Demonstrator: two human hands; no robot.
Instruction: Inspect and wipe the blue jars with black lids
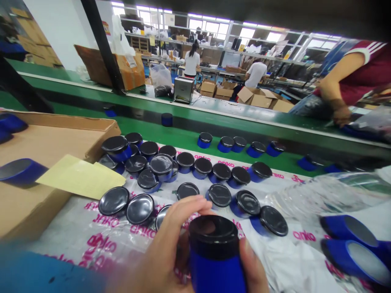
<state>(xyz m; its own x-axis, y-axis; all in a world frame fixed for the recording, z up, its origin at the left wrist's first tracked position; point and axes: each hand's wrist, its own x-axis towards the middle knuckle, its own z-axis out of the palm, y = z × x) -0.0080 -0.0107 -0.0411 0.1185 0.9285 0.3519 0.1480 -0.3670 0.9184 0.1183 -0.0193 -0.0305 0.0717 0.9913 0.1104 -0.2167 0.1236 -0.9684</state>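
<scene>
**Black-topped blue jar [215, 254], gripped upright at 6 o'clock**

Holds the jar closest of all, with left hand [166, 244] curled along its left side and fingertips reaching behind. Presses one more digit [252, 262] against its right side; cannot tell whether this belongs to the right hand, its base being cut off by the frame edge.

Lies beneath and beyond as a printed plastic sheet [122, 236], bearing many loose black-topped jars [186, 160] from 9 round to 5 o'clock. Shows tilted jars [363, 260] at 4 o'clock, near crumpled clear plastic [324, 195]. Includes at 8 o'clock a yellow paper [76, 175], overlapping the edge of a cardboard box [58, 134] with more blue jars inside.

Runs farther out as a green surface [180, 132], with a spaced line of jars [226, 143] from 12 to 2 o'clock.

Stands past that at 12 o'clock as a metal-fronted box [183, 90], with a brown carton [131, 71] at 11. Shows a maroon-shirted person [363, 77] at 2 o'clock, and farthest, white-shirted people [192, 63] at 12 and 1 o'clock among cluttered benches.
</scene>
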